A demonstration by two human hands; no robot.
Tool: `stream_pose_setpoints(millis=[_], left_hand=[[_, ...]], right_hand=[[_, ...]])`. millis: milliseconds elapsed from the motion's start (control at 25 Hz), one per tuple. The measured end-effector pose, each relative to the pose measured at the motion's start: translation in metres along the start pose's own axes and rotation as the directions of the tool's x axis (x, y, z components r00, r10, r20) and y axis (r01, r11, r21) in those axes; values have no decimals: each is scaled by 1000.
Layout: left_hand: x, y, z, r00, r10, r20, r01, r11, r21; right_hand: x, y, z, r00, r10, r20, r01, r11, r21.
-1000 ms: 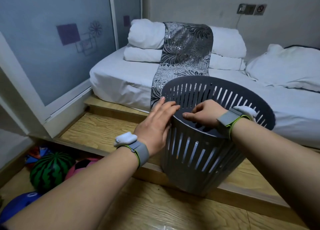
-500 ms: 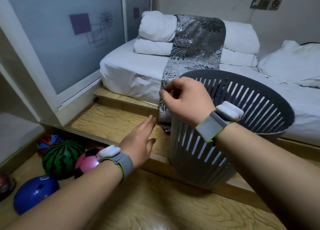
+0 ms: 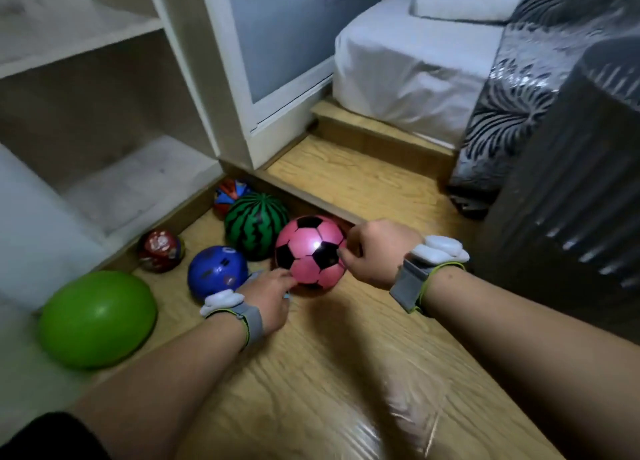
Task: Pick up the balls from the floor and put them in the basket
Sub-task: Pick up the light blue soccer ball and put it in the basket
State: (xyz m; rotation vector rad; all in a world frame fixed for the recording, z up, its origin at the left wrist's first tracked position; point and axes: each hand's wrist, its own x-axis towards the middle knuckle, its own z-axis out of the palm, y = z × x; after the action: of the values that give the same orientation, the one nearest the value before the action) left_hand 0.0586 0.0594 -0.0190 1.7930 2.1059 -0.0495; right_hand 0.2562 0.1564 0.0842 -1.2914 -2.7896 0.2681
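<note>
A pink-and-black football (image 3: 309, 251) lies on the wooden floor. My right hand (image 3: 372, 253) touches its right side with curled fingers. My left hand (image 3: 268, 295) reaches its lower left, fingertips against it. Both hands press the ball between them. Around it lie a watermelon-striped ball (image 3: 254, 225), a blue ball (image 3: 216, 272), a big green ball (image 3: 97, 317), a red patterned ball (image 3: 160, 250) and a multicoloured ball (image 3: 229, 192) behind. The dark grey slatted basket (image 3: 568, 203) stands at the right, blurred, on the raised step.
A white shelf unit (image 3: 114, 120) borders the balls on the left. A frosted glass door (image 3: 287, 33) is behind. A raised wooden step (image 3: 353, 179) leads to a low bed (image 3: 415, 54) with white sheets and a patterned runner (image 3: 512, 95).
The view swung down and left from the basket to the floor. Both hands left the basket rim and came down onto the pink football.
</note>
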Motion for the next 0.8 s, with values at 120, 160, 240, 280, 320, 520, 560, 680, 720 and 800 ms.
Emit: stream_pose_setpoints(millis=[120, 160, 240, 280, 320, 520, 560, 680, 720, 800], left_hand=[[0, -35, 16, 996, -82, 33, 80, 995, 52], [0, -47, 20, 995, -95, 20, 93, 994, 64], [7, -58, 29, 995, -99, 14, 98, 990, 100], [11, -63, 37, 995, -100, 22, 96, 988, 119], [15, -66, 43, 995, -99, 30, 94, 987, 134], [36, -71, 68, 989, -122, 88, 104, 976, 192], [38, -69, 71, 986, -145, 83, 127, 974, 189], [39, -65, 78, 986, -167, -8, 165, 963, 215], [39, -65, 78, 985, -168, -35, 172, 957, 232], [38, -68, 81, 975, -217, -42, 221, 944, 247]], right_hand=[[10, -20, 38, 993, -28, 117, 31, 999, -20], [16, -28, 50, 989, -37, 142, 41, 999, -21], [24, -35, 65, 983, -18, 183, 23, 999, -23], [29, -37, 74, 977, -9, 211, 14, 1000, -23], [32, -39, 81, 974, -3, 226, 10, 999, -32], [18, -35, 136, 958, 70, 278, -54, 996, -66], [13, -32, 144, 954, 83, 287, -78, 996, -32], [14, -30, 152, 959, 116, 257, -152, 981, 122], [16, -31, 152, 963, 128, 237, -169, 972, 161], [19, -35, 154, 965, 132, 227, -176, 966, 191]])
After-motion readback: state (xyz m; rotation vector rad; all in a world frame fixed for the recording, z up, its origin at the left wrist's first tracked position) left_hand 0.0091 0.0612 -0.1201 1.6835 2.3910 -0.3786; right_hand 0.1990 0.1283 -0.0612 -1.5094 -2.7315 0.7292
